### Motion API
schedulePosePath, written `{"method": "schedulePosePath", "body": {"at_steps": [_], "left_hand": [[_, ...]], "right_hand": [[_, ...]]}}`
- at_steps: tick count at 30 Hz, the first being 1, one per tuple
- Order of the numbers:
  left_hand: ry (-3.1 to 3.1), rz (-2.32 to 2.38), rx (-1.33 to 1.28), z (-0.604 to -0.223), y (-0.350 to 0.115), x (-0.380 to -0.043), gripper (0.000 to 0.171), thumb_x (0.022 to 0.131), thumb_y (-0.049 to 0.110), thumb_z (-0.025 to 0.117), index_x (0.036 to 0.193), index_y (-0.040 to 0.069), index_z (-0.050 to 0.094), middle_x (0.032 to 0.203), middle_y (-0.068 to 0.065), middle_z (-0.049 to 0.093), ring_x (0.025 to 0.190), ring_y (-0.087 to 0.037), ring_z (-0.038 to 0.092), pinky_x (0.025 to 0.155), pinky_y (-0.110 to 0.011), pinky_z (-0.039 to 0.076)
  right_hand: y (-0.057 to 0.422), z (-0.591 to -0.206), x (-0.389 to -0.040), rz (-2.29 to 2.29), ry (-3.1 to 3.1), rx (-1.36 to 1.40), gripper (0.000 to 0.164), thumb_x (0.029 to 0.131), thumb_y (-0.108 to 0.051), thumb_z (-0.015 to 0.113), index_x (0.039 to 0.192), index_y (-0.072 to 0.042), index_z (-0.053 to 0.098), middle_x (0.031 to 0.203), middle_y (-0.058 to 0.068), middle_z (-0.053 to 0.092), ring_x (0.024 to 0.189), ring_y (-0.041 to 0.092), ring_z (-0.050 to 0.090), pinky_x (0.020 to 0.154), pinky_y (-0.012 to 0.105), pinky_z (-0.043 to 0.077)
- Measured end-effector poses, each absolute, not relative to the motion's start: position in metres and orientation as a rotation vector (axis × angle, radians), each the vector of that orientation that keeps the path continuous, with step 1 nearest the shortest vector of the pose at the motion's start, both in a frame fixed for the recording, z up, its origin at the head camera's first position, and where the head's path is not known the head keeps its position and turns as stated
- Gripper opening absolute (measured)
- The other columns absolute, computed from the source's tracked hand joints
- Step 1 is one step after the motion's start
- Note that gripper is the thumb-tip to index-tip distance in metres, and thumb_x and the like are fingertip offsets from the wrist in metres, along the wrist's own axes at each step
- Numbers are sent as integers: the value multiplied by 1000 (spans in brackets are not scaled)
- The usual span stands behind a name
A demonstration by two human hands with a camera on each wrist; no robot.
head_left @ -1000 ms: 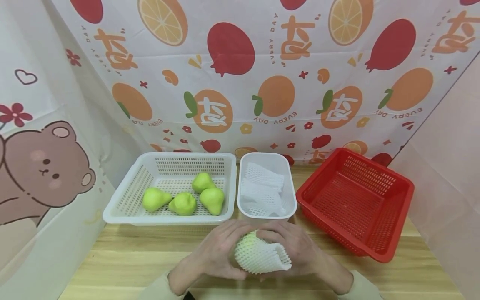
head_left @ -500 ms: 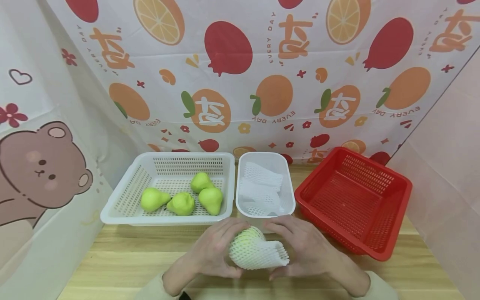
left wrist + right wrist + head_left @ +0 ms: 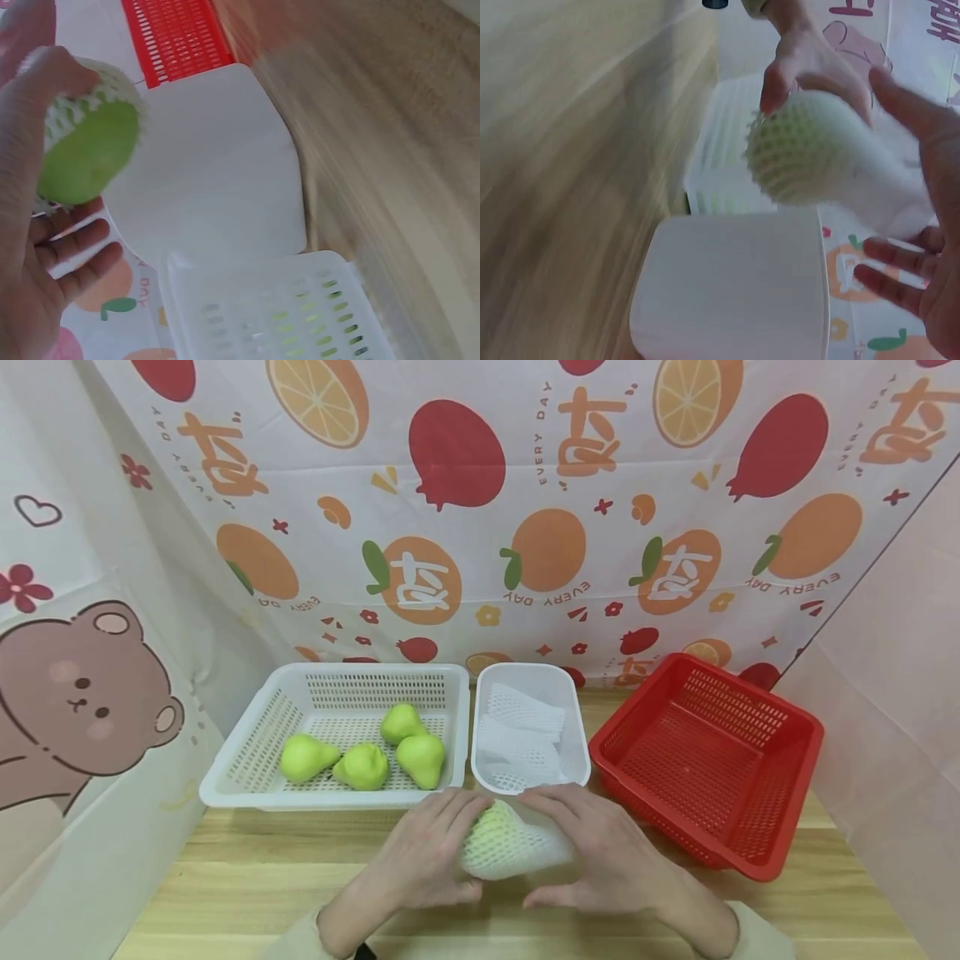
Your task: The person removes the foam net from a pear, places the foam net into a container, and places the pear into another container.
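Observation:
A green pear (image 3: 91, 154) sits inside a white foam net sleeve (image 3: 510, 852), above the table in front of the small white bin. My left hand (image 3: 423, 852) holds the wrapped pear by its round end, thumb on the near side. In the left wrist view, bare green skin shows through the sleeve's open bottom. Around the sleeve's narrow end, my right hand (image 3: 611, 856) has its thumb and fingers spread apart. The right wrist view shows that narrow end, blurred, between the right thumb and fingers.
Several bare pears (image 3: 365, 767) lie in a white perforated basket (image 3: 330, 799) at the left. The small white bin (image 3: 581, 735) beside it contains more foam net sleeves (image 3: 521, 739). A red basket (image 3: 705, 760) stands at the right on the wooden table (image 3: 247, 877).
The wrapped pear has risen slightly away from me and tilted, so the sleeve's open narrow end no longer faces the head view. The right hand's fingers have come off the pear and spread.

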State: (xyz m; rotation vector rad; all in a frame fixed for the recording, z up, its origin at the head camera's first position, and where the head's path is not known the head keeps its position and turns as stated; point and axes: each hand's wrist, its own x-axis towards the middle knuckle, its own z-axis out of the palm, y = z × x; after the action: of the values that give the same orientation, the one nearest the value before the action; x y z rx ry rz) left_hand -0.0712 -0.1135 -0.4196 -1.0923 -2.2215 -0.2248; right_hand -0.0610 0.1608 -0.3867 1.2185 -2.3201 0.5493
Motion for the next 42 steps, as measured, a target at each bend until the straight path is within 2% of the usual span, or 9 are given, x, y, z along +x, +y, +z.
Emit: {"method": "schedulePosePath", "body": {"at_steps": [6, 17, 22, 33, 39, 42], "left_hand": [[-2251, -112, -1044, -415, -110, -70, 102, 45, 58, 92, 127, 5, 63, 119, -5, 72, 105, -19, 68, 93, -32, 62], [-2158, -64, -1076, -411, -107, -68, 102, 43, 61, 89, 125, 6, 65, 112, -2, 73, 99, -19, 66, 86, -31, 60], [-2093, -57, -1107, -408, -105, -69, 102, 43, 64, 87, 125, 7, 66, 111, 0, 72, 96, -18, 65, 81, -29, 57], [-2002, -65, -1170, -404, -105, -71, 96, 48, 66, 85, 122, 8, 68, 111, 0, 72, 95, -17, 66, 82, -28, 58], [-1996, -97, -1196, -407, -104, -71, 96, 51, 64, 88, 126, 8, 68, 114, -1, 73, 96, -17, 68, 82, -29, 59], [-2006, -122, -1220, -408, -107, -72, 99, 56, 66, 91, 131, 7, 67, 119, -2, 74, 102, -19, 69, 87, -30, 60]], "right_hand": [[150, -390, -60, 551, -2403, 1123, 99, 65, -64, 93, 142, -12, 59, 136, -2, 67, 121, 14, 68, 97, 34, 62], [141, -401, -63, 559, -2420, 1093, 95, 68, -68, 90, 141, -15, 60, 128, -4, 71, 113, 11, 70, 90, 29, 62], [138, -404, -63, 597, -2452, 1098, 95, 71, -68, 88, 145, -15, 59, 131, -4, 73, 114, 11, 71, 90, 29, 62], [133, -407, -66, 742, -2506, 1099, 95, 73, -69, 86, 147, -17, 59, 136, -8, 71, 115, 7, 70, 91, 26, 61], [132, -411, -67, 755, -2482, 1064, 86, 65, -62, 93, 136, -21, 65, 122, -14, 74, 100, 1, 66, 81, 15, 55], [134, -412, -68, 752, -2447, 1065, 86, 62, -59, 95, 134, -20, 66, 116, -13, 75, 94, 0, 64, 78, 10, 51]]}}
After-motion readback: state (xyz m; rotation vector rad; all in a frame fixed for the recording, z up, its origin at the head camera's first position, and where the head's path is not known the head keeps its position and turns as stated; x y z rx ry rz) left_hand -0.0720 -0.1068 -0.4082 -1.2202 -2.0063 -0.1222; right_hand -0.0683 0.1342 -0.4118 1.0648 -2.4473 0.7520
